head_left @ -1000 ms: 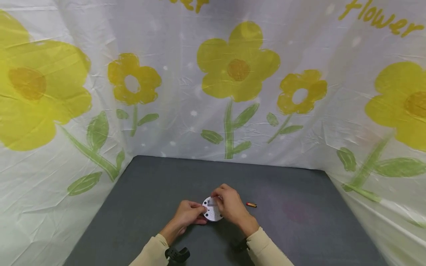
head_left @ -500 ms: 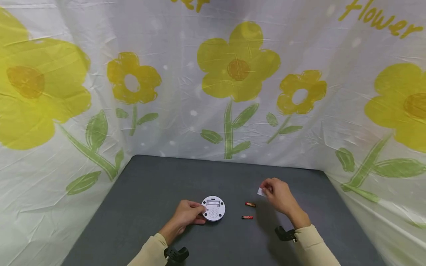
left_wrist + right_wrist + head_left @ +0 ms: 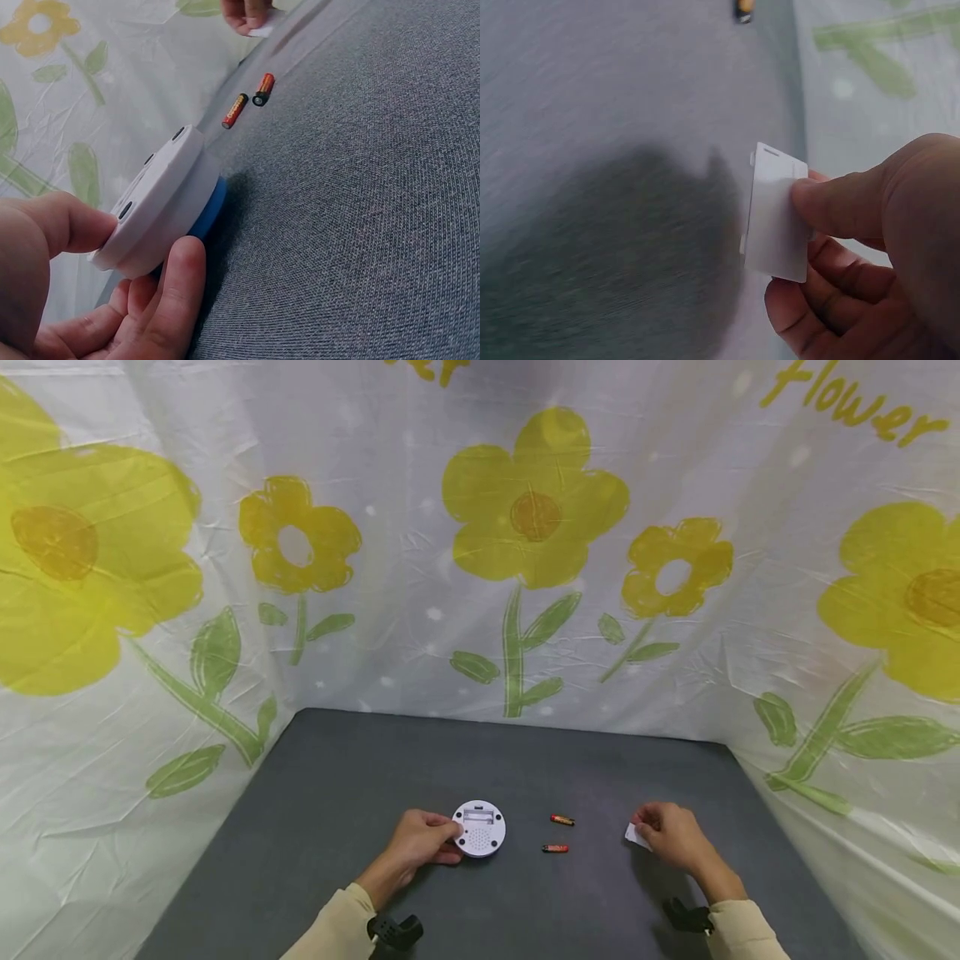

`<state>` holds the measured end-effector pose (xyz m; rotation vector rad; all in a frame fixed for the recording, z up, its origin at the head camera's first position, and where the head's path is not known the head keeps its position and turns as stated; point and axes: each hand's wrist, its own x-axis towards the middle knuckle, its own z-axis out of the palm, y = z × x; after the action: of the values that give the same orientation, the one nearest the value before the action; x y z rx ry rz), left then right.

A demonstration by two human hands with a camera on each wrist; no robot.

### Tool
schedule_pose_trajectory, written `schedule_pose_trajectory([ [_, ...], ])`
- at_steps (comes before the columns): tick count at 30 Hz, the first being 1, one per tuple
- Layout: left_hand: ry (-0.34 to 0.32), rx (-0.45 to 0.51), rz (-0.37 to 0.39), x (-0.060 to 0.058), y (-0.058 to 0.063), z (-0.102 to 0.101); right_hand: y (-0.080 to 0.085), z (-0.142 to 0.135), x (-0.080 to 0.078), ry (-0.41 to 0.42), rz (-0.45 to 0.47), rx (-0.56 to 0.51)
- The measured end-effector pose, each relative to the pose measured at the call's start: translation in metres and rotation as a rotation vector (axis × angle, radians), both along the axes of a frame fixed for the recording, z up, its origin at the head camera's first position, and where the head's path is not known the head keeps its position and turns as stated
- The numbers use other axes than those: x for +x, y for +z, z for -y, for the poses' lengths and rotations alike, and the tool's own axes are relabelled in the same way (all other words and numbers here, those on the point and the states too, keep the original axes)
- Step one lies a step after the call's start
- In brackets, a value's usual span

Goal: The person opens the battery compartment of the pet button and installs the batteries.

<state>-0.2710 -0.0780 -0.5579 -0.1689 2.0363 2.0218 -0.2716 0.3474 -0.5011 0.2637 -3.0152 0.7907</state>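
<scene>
My left hand grips the left rim of a round white device, thumb on top and fingers below. Its upward face has an uncovered battery compartment, a patch of small holes and dark round feet. A blue part shows beneath it in the left wrist view. Off to the right, my right hand pinches a thin white battery cover between thumb and fingers, above the table. Small tabs stick out along one edge of that cover. Between the hands lie two red-and-black batteries, one farther and one nearer.
A dark grey cloth-like table surface lies under everything. White sheeting with yellow flowers hangs along the back and both sides. Each wrist carries a black strap, such as the left strap.
My right hand has left the device and carried the battery cover right, then nearer to me. The compartment and the nearer battery have come into view. My left hand stays on the device.
</scene>
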Motion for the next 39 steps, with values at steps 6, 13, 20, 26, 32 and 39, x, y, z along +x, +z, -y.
schedule_pose_trajectory([
  [6, -0.01, 0.005, 0.001, -0.001, -0.001, 0.001, -0.02, -0.009, 0.001, -0.021, 0.007, -0.01],
  [13, -0.012, 0.017, 0.008, 0.0, -0.001, 0.002, -0.037, -0.013, 0.002, -0.028, -0.056, -0.016],
  [20, 0.004, 0.017, 0.003, 0.0, -0.001, 0.0, -0.039, -0.01, 0.003, -0.027, -0.097, 0.018],
  [26, 0.003, 0.011, -0.004, 0.0, -0.002, 0.001, -0.03, -0.006, 0.003, -0.04, -0.129, 0.05],
  [32, 0.004, 0.01, -0.002, 0.0, -0.002, 0.001, -0.013, 0.006, 0.002, -0.008, -0.235, 0.047],
  [39, 0.004, 0.021, 0.0, 0.0, 0.001, -0.001, 0.002, 0.027, -0.005, 0.05, -0.249, 0.055],
])
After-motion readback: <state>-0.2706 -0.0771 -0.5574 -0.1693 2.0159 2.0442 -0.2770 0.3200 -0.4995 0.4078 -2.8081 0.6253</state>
